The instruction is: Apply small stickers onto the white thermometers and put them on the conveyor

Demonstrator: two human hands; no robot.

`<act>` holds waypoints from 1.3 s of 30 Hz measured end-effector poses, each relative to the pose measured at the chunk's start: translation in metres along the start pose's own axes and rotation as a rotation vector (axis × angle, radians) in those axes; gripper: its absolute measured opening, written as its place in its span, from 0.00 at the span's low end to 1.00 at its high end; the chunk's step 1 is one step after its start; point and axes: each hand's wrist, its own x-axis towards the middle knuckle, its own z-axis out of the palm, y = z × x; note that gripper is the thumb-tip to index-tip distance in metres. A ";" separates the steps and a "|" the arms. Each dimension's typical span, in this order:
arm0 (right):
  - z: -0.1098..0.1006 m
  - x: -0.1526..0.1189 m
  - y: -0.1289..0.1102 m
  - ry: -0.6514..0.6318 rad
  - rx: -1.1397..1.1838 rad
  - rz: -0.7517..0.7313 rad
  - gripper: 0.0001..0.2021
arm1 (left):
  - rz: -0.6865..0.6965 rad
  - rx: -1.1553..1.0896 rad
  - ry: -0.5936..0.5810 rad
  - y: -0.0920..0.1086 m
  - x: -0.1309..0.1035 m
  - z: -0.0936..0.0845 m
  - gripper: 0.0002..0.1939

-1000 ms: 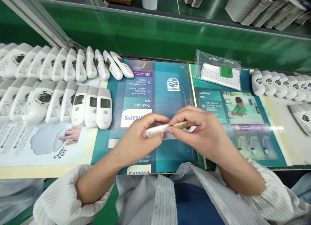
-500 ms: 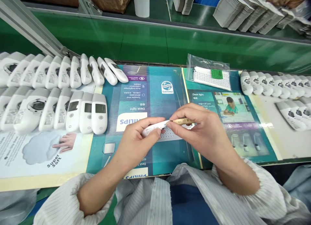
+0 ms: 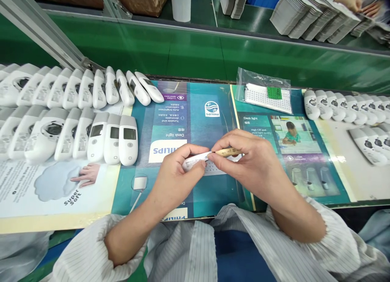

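Near the middle of the table, my left hand (image 3: 179,172) is closed around a white handheld device (image 3: 195,161), which lies tilted with its right end raised. Most of the device is hidden by my fingers. My right hand (image 3: 250,158) pinches a slim tan wooden-handled tool (image 3: 227,152). Its tip meets the device's right end, beside my left thumb; the fingertips hide the exact contact. Below both hands, a sheet of small round dots (image 3: 215,168) lies partly covered on the table.
Rows of similar white devices (image 3: 128,146) with small screens fill the left side. More devices (image 3: 325,105) stand at the right. A clear bag with a dotted sheet (image 3: 268,98) lies at the back. Beyond are paper stacks (image 3: 292,14), a white cup (image 3: 181,5) and another person's hands (image 3: 350,3).
The whole view has shifted slightly. Both hands keep their grips, and the device and the wooden-handled tool stay together at nearly the same place.
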 end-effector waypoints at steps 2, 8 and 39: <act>0.000 0.000 0.000 0.002 -0.002 -0.001 0.04 | -0.005 -0.004 0.006 -0.001 0.000 0.000 0.11; 0.000 -0.001 -0.001 -0.005 -0.014 0.002 0.04 | -0.012 0.004 0.010 -0.002 0.000 -0.001 0.11; -0.015 -0.035 0.013 0.053 -0.034 -0.289 0.11 | -0.072 -0.574 -0.084 -0.007 -0.014 0.017 0.03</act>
